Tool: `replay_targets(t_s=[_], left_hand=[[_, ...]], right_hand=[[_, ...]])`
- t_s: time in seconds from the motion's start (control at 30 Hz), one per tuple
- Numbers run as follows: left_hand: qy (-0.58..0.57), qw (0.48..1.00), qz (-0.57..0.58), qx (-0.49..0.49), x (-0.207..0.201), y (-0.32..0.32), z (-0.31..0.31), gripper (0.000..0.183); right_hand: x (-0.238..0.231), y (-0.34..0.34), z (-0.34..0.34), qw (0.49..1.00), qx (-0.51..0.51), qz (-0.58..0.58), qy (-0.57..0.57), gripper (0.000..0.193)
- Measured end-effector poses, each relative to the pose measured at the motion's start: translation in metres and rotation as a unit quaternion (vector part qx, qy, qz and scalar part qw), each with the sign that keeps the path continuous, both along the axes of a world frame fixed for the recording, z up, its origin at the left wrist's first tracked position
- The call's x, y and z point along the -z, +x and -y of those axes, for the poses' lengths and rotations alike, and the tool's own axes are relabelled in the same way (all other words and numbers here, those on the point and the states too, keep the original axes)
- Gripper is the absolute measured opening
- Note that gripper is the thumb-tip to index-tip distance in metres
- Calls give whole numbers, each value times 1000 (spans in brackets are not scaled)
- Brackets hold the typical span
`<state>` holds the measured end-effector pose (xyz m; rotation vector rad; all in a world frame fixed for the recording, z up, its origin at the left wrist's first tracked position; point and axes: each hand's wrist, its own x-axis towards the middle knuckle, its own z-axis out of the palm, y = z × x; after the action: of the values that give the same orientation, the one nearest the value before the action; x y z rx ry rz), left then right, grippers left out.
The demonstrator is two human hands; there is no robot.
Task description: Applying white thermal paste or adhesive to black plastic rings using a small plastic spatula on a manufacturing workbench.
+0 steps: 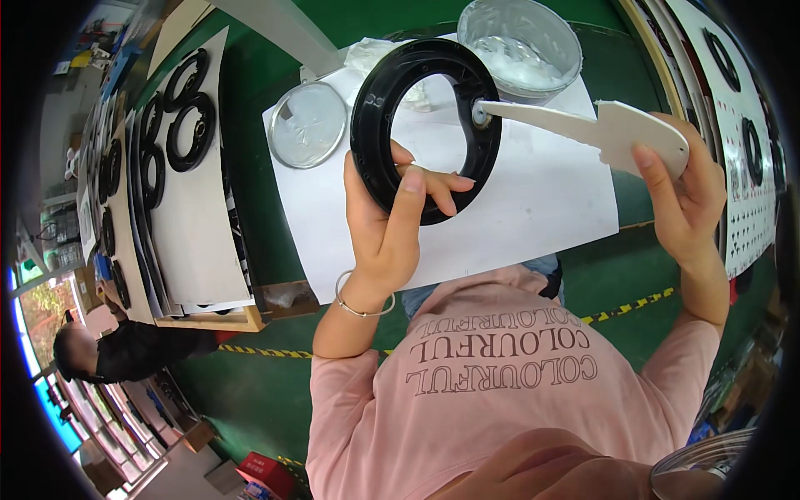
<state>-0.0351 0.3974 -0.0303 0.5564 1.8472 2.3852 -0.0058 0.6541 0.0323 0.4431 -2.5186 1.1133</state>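
My left hand (385,237) is closed round the lower part of a black plastic ring (367,137), its fingers passing through the opening. The ring is held up above a white sheet (550,200). In my right hand (692,196) I grip the broad end of a flat white spatula (554,127), thumb on top. Its narrow tip meets a small recess on the ring's inner right side, where a whitish smear shows. Behind the ring stands a clear round tub (575,58) with white, grease-like paste (521,62) in it. A round translucent lid (308,125) lies to the left.
Crumpled white film (371,54) lies behind the ring. On the left, a board (196,225) carries several black rings (192,132); on the right, another board (746,212) holds more. A pale bar (287,33) slants in from the top. A person (125,354) is at far left.
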Motion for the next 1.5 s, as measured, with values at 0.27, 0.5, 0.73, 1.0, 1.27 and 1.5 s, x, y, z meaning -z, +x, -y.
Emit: replay_targets(t_s=[0.27, 0.5, 0.73, 1.0, 1.27, 1.5], left_hand=[[-4, 1000, -3, -4, 0, 1, 2, 11], [-2, 1000, 9, -3, 1, 0, 1, 12], [21, 998, 52, -16, 1, -2, 2, 13], [64, 989, 132, -29, -5, -5, 3, 15], [128, 973, 189, -28, -1, -10, 7, 16], [147, 968, 203, -5, -3, -10, 5, 16]], right_hand=[[-11, -6, 1, 990, -68, -67, 102, 18], [-14, -12, -3, 948, -173, -161, 215, 22], [-17, -6, -14, 946, -163, -140, 241, 21], [-2, -3, -3, 903, -176, -259, 295, 23], [4, 11, -9, 871, -181, -269, 369, 25], [5, 4, -6, 892, -166, -274, 319, 28]])
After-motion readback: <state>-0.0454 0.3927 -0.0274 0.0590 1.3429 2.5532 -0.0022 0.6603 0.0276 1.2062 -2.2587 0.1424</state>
